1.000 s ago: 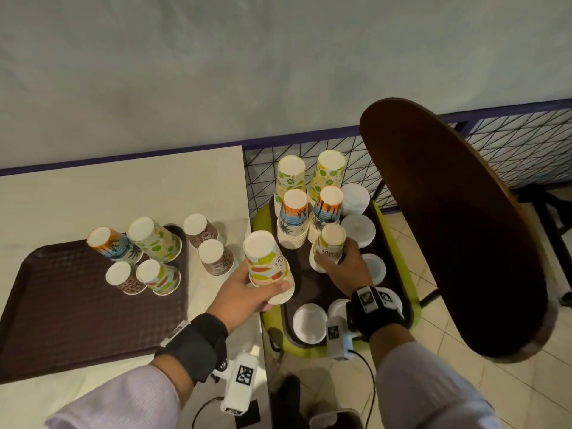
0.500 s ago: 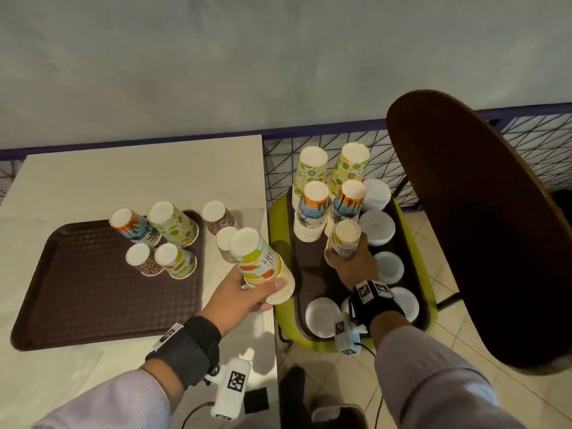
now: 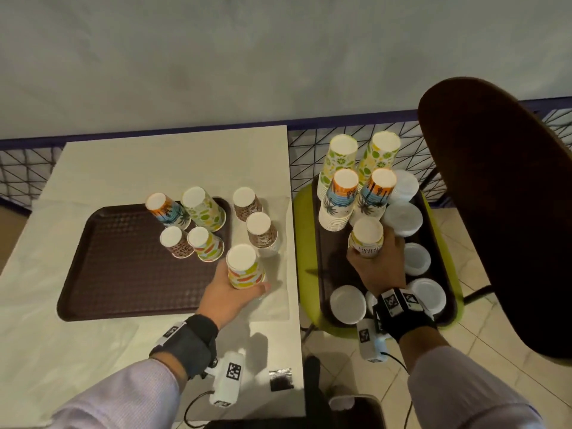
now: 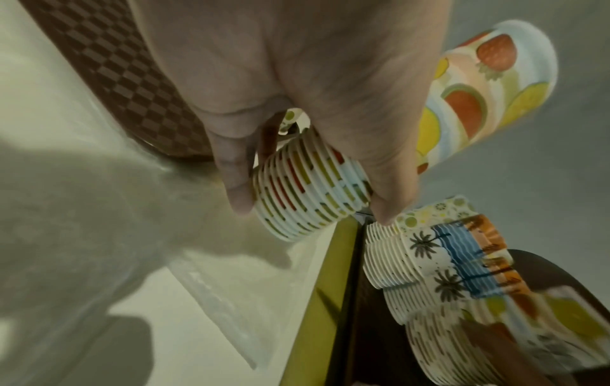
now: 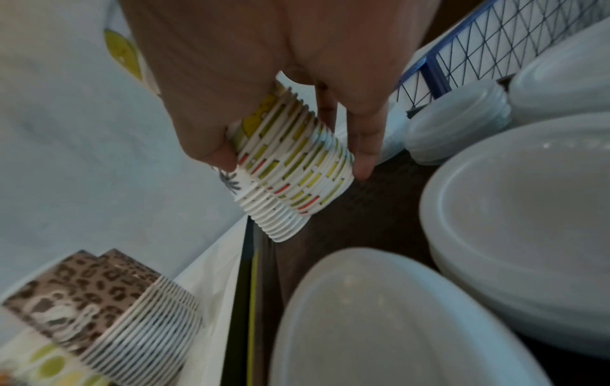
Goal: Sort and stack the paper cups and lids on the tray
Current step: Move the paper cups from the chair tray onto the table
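At frame centre, the left hand curls around an inverted fruit-print paper cup stack over the white tabletop, beside the brown plastic tray. The right hand grips a similar stack at right; tilting could topple neighbouring stacks.

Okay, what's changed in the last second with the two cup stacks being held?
The left hand has carried its fruit-print cup stack leftward, away from the green chair's tray and over the table, close to the leopard-print stack, still gripping it. The right hand keeps holding its cup stack on that tray. The other stacks and lids look unmoved.
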